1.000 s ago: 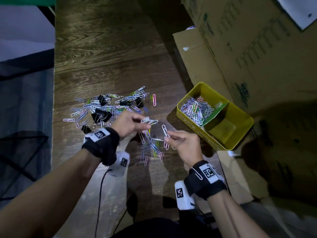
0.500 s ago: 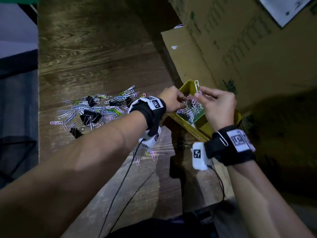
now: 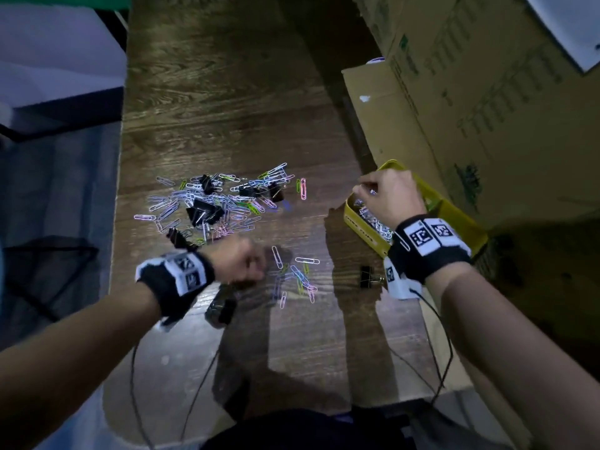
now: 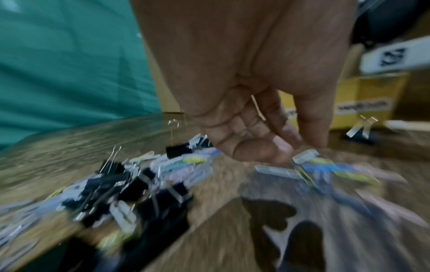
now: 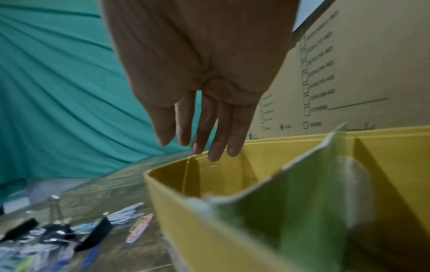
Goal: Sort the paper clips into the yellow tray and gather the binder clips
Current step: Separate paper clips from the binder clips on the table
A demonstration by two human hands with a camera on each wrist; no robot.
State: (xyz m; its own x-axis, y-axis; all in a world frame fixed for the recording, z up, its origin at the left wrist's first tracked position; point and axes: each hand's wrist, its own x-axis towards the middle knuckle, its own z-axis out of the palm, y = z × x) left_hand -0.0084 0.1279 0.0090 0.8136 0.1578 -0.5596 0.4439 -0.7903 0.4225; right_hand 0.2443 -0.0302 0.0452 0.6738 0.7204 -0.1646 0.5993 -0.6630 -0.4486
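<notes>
I counted one yellow tray (image 3: pixel 358 222) on the table, with one green card divider (image 5: pixel 302 184) standing in it. One cardboard box (image 3: pixel 487 108) stood behind it. Of black binder clips I could make out about six in the big pile (image 3: pixel 204 211) and one lone binder clip (image 3: pixel 367 277) near the tray. The paper clips (image 3: pixel 298 276) were too many to count: dozens in the pile, roughly a dozen in the small cluster, more in the tray.

both forearms are bare. each wrist wears a black band (image 3: pixel 428 251) with white square-code tags, a white camera unit (image 3: pixel 397 280) beneath, and a thin black cable (image 3: pixel 444 345) trailing back.
</notes>
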